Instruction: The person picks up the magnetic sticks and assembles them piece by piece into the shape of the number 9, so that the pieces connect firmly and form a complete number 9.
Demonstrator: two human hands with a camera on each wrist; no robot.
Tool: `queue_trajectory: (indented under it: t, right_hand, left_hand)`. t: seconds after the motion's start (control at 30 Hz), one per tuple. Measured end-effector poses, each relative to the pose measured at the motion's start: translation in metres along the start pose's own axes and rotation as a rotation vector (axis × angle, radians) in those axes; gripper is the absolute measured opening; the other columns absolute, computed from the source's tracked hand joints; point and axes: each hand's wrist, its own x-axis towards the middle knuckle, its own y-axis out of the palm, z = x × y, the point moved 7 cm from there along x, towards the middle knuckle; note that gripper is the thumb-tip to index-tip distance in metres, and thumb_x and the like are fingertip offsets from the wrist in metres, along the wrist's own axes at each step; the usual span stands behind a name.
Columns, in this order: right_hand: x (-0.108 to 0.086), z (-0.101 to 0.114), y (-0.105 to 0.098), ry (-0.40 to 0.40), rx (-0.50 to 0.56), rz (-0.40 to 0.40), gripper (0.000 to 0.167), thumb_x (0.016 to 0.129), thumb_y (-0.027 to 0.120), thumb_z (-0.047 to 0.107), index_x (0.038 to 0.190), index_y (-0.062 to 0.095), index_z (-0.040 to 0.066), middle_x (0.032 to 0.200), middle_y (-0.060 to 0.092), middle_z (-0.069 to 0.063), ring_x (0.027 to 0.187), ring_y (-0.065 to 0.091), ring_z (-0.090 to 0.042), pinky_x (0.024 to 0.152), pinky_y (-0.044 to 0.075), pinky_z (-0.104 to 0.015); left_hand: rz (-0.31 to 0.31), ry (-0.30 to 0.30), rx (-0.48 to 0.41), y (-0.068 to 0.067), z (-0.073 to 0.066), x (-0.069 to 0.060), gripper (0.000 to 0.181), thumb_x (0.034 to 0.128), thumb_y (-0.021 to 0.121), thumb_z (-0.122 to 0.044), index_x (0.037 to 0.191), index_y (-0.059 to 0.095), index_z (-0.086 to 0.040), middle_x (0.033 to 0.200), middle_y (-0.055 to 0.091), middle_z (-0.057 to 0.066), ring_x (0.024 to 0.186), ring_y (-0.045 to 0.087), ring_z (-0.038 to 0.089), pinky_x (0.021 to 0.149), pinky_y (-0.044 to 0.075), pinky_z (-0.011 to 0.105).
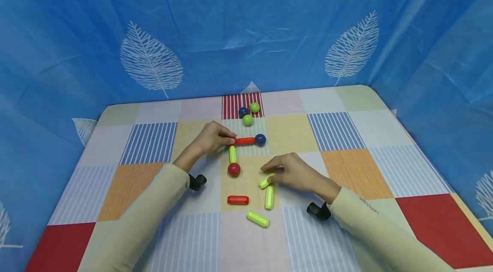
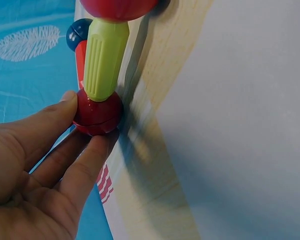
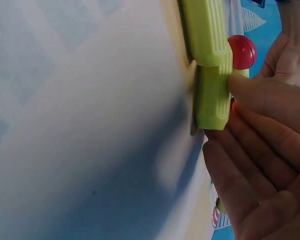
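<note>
My left hand [image 1: 214, 137] pinches a red ball [image 2: 99, 112] at the corner of a joined piece. From that ball a red rod [image 1: 245, 140] runs right to a dark blue ball [image 1: 260, 140], and a yellow-green rod [image 1: 233, 154] runs toward me to another red ball [image 1: 233, 170]. My right hand [image 1: 295, 172] has its thumb against a loose yellow-green rod [image 1: 265, 181], fingers loosely bent around its far end; in the right wrist view the thumb touches the rod [image 3: 213, 95], and whether the fingertips grip it is unclear.
Near me lie a loose red rod [image 1: 238, 200] and two yellow-green rods, one upright in view [image 1: 269, 198], one slanted [image 1: 258, 219]. At the back are a dark blue ball [image 1: 243, 112] and two green balls [image 1: 254, 107]. A blue leaf-patterned cloth [image 1: 246, 28] hangs behind the checked tabletop.
</note>
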Motion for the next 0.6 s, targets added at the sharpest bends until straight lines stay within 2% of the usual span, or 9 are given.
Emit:
queue_trajectory:
  t: [0.17, 0.3, 0.6]
  right_hand:
    - [-0.0012, -0.0005, 0.0019, -0.018, 0.012, 0.027, 0.018, 0.088, 0.074, 0.008, 0.104, 0.078, 0.012, 0.103, 0.073, 0.007, 0.100, 0.066, -0.010, 0.085, 0.053, -0.026]
    - [-0.0023, 0.0008, 0.0016, -0.044, -0.009, 0.032, 0.015, 0.089, 0.072, 0.008, 0.099, 0.080, 0.015, 0.099, 0.074, 0.010, 0.097, 0.067, -0.008, 0.084, 0.053, -0.026]
    - [-0.0021, 0.0022, 0.0018, -0.066, -0.029, 0.026, 0.015, 0.088, 0.074, 0.010, 0.102, 0.079, 0.014, 0.102, 0.073, 0.008, 0.100, 0.067, -0.009, 0.086, 0.053, -0.027]
  left_hand:
    - [-0.003, 0.002, -0.004, 0.0006, 0.0010, 0.0001, 0.019, 0.0901, 0.071, -0.005, 0.108, 0.075, 0.000, 0.103, 0.074, 0.012, 0.097, 0.065, 0.023, 0.086, 0.053, 0.036]
    - [-0.003, -0.002, -0.013, 0.0013, 0.0023, -0.0001, 0.019, 0.0903, 0.071, -0.005, 0.108, 0.075, 0.000, 0.103, 0.074, 0.012, 0.096, 0.065, 0.023, 0.085, 0.054, 0.036]
    - [-0.006, 0.005, -0.011, 0.0016, 0.0023, 0.0005, 0.019, 0.0901, 0.071, -0.005, 0.108, 0.075, 0.000, 0.102, 0.074, 0.013, 0.096, 0.066, 0.024, 0.085, 0.054, 0.036]
